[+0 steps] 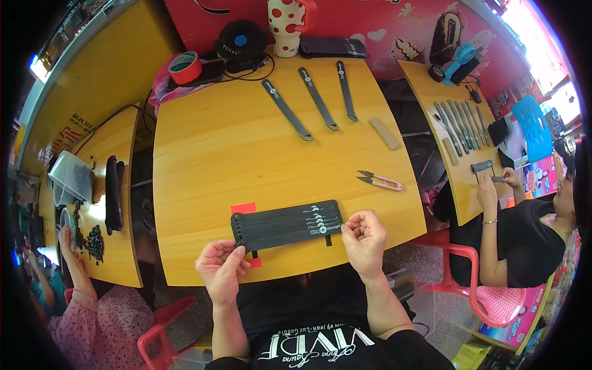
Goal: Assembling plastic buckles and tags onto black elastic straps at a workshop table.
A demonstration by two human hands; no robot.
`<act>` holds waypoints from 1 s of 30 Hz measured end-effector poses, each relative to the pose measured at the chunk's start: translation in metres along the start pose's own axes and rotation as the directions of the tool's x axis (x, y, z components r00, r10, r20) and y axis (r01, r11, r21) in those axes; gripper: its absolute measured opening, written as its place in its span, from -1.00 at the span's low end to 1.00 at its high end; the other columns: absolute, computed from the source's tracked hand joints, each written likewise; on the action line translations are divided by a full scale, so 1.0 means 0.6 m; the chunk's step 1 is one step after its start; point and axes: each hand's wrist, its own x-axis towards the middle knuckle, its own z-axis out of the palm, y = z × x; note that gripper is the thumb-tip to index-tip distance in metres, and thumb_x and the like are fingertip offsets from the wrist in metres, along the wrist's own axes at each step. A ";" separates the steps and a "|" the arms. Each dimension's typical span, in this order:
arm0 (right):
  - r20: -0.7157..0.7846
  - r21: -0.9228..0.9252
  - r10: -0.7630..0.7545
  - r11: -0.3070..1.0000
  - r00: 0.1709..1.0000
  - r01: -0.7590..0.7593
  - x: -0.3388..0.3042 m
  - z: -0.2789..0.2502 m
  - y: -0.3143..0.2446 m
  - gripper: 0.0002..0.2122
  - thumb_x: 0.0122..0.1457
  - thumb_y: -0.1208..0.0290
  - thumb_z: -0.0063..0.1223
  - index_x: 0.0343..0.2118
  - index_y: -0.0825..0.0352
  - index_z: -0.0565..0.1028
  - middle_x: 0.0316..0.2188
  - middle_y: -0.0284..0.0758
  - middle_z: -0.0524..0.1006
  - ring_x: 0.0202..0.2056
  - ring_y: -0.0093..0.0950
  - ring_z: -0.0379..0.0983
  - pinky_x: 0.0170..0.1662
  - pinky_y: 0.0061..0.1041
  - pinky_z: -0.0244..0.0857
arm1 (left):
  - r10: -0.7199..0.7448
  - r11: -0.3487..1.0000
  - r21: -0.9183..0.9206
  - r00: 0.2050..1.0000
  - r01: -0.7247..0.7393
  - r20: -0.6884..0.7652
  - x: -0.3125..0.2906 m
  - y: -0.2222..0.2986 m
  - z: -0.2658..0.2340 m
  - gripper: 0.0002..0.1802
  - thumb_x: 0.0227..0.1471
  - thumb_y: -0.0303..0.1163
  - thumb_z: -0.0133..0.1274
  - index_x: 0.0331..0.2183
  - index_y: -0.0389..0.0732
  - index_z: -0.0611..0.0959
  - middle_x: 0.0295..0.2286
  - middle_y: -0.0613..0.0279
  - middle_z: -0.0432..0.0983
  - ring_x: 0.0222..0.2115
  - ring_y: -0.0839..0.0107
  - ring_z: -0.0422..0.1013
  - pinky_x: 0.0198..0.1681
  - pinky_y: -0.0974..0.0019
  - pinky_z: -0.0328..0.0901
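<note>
Before me, near the table's front edge, lies an overlapping row of flat dark strips (283, 225) with rounded ends and white print near the right end. My left hand (221, 268) is closed in a pinch at the lower left corner of these strips. At their right end, my right hand (365, 243) pinches the edge between thumb and fingers. Narrow black tabs (328, 240) stick out under the row's lower edge. Red pieces (243, 208) show above and below its left part. Three single dark strips (319, 102) lie apart farther back.
Pink-handled thread snips (381, 181) and a tan comb-like piece (385, 134) lie at the right. Along the back stand a black fan (242, 44), a red tape roll (185, 66) and a spotted tumbler (285, 28). Co-workers sit at side tables, left and right.
</note>
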 end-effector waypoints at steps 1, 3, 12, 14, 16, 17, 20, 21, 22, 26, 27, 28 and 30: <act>0.002 0.002 0.001 1.000 1.000 -0.001 0.000 -0.001 0.000 -0.82 -0.01 0.78 0.07 -0.42 0.37 0.36 -0.54 -0.46 0.39 -0.56 -0.80 0.30 -0.52 -0.80 0.18 | 0.001 1.000 0.001 1.000 -0.001 0.005 0.000 0.000 0.001 -0.88 -0.06 -0.68 0.14 -0.38 -0.39 0.55 -0.59 0.20 0.52 -0.69 0.55 0.44 -0.68 0.60 0.24; -0.002 -0.018 -0.007 1.000 1.000 0.007 0.001 -0.002 -0.001 -0.82 -0.02 0.78 0.07 -0.43 0.37 0.35 -0.54 -0.47 0.39 -0.57 -0.80 0.29 -0.53 -0.80 0.17 | 0.000 1.000 0.004 1.000 0.000 0.003 0.001 0.002 0.002 -0.88 -0.06 -0.68 0.14 -0.38 -0.39 0.55 -0.59 0.20 0.52 -0.69 0.55 0.44 -0.68 0.60 0.24; 0.016 -0.004 0.024 1.000 1.000 -0.024 0.002 -0.001 -0.005 -0.82 -0.01 0.78 0.07 -0.44 0.37 0.35 -0.55 -0.47 0.38 -0.57 -0.81 0.28 -0.52 -0.81 0.17 | -0.010 1.000 -0.008 1.000 0.010 -0.002 0.000 0.001 0.000 -0.88 -0.06 -0.69 0.13 -0.38 -0.40 0.55 -0.59 0.20 0.51 -0.69 0.55 0.44 -0.68 0.60 0.24; 0.017 -0.018 0.021 1.000 1.000 -0.021 0.003 -0.002 -0.006 -0.83 -0.01 0.78 0.06 -0.44 0.37 0.35 -0.56 -0.48 0.38 -0.58 -0.81 0.28 -0.53 -0.81 0.16 | -0.006 1.000 -0.016 1.000 0.006 0.005 0.001 -0.001 0.001 -0.88 -0.06 -0.69 0.12 -0.38 -0.40 0.55 -0.59 0.20 0.51 -0.68 0.55 0.44 -0.68 0.60 0.24; 0.021 -0.031 0.021 0.999 1.000 -0.020 0.003 -0.001 -0.007 -0.83 -0.01 0.78 0.06 -0.44 0.37 0.35 -0.56 -0.48 0.37 -0.58 -0.81 0.27 -0.53 -0.81 0.16 | -0.006 1.000 -0.008 1.000 0.006 0.010 0.000 0.001 0.000 -0.88 -0.06 -0.69 0.12 -0.38 -0.40 0.55 -0.59 0.20 0.51 -0.68 0.55 0.45 -0.68 0.61 0.24; 0.013 -0.043 0.016 0.999 1.000 -0.016 0.004 0.000 -0.008 -0.83 -0.01 0.78 0.06 -0.45 0.38 0.35 -0.56 -0.48 0.37 -0.58 -0.81 0.27 -0.54 -0.80 0.16 | -0.007 1.000 -0.006 1.000 0.007 0.008 0.000 0.002 -0.001 -0.88 -0.06 -0.69 0.12 -0.38 -0.40 0.55 -0.59 0.20 0.51 -0.68 0.55 0.45 -0.68 0.61 0.24; 0.015 -0.070 -0.001 0.998 1.000 0.002 0.005 0.005 -0.009 -0.83 -0.02 0.78 0.05 -0.46 0.37 0.35 -0.57 -0.48 0.36 -0.60 -0.81 0.26 -0.55 -0.80 0.15 | -0.010 1.000 0.011 1.000 0.010 -0.008 -0.001 0.004 -0.003 -0.88 -0.06 -0.69 0.13 -0.38 -0.40 0.55 -0.59 0.20 0.52 -0.68 0.55 0.45 -0.67 0.61 0.24; 0.023 -0.087 -0.015 0.996 1.000 0.017 0.005 0.008 -0.009 -0.83 -0.02 0.78 0.05 -0.47 0.37 0.35 -0.58 -0.49 0.35 -0.60 -0.81 0.26 -0.56 -0.79 0.14 | -0.007 1.000 0.009 1.000 0.007 -0.013 -0.003 0.006 -0.005 -0.88 -0.05 -0.68 0.13 -0.37 -0.40 0.55 -0.58 0.20 0.52 -0.67 0.55 0.45 -0.67 0.60 0.25; 0.037 -0.075 -0.016 0.997 0.999 0.018 0.005 0.011 -0.011 -0.83 -0.02 0.78 0.05 -0.47 0.37 0.35 -0.58 -0.49 0.35 -0.60 -0.81 0.26 -0.56 -0.79 0.14 | 0.001 1.000 0.008 1.000 -0.001 -0.023 -0.004 0.008 -0.008 -0.88 -0.05 -0.68 0.13 -0.37 -0.39 0.55 -0.58 0.20 0.52 -0.67 0.56 0.45 -0.67 0.60 0.25; 0.006 -0.177 -0.021 0.984 1.000 0.021 0.008 0.006 -0.002 -0.85 -0.04 0.76 0.01 -0.48 0.36 0.36 -0.62 -0.50 0.35 -0.62 -0.81 0.26 -0.58 -0.76 0.10 | -0.058 0.998 0.013 0.998 0.058 -0.022 -0.003 -0.001 0.000 -0.87 -0.04 -0.65 0.14 -0.35 -0.37 0.56 -0.56 0.21 0.54 -0.65 0.57 0.46 -0.65 0.60 0.26; 0.000 -0.233 -0.038 0.972 0.999 0.037 0.005 0.004 -0.004 -0.85 -0.04 0.76 0.00 -0.49 0.35 0.36 -0.64 -0.52 0.32 -0.63 -0.81 0.24 -0.58 -0.77 0.09 | -0.063 0.998 -0.017 0.998 0.063 -0.010 -0.001 -0.006 0.000 -0.87 -0.04 -0.64 0.15 -0.35 -0.37 0.56 -0.56 0.21 0.54 -0.64 0.58 0.46 -0.65 0.60 0.26; -0.030 -0.202 -0.046 0.979 0.999 0.039 0.006 0.000 0.003 -0.84 -0.05 0.77 -0.01 -0.50 0.34 0.36 -0.64 -0.54 0.30 -0.63 -0.83 0.21 -0.59 -0.78 0.06 | -0.058 0.998 -0.008 0.998 0.058 0.001 0.001 -0.006 0.005 -0.86 -0.04 -0.64 0.15 -0.35 -0.37 0.57 -0.56 0.21 0.54 -0.64 0.58 0.46 -0.64 0.60 0.26; -0.010 -0.159 0.010 0.987 1.000 -0.011 0.005 0.001 -0.009 -0.84 -0.05 0.78 -0.02 -0.50 0.35 0.34 -0.61 -0.55 0.28 -0.62 -0.84 0.16 -0.58 -0.81 0.03 | -0.078 0.997 -0.006 0.997 0.078 0.001 -0.002 0.004 0.006 -0.86 -0.04 -0.62 0.15 -0.34 -0.37 0.57 -0.56 0.23 0.54 -0.64 0.59 0.46 -0.64 0.60 0.25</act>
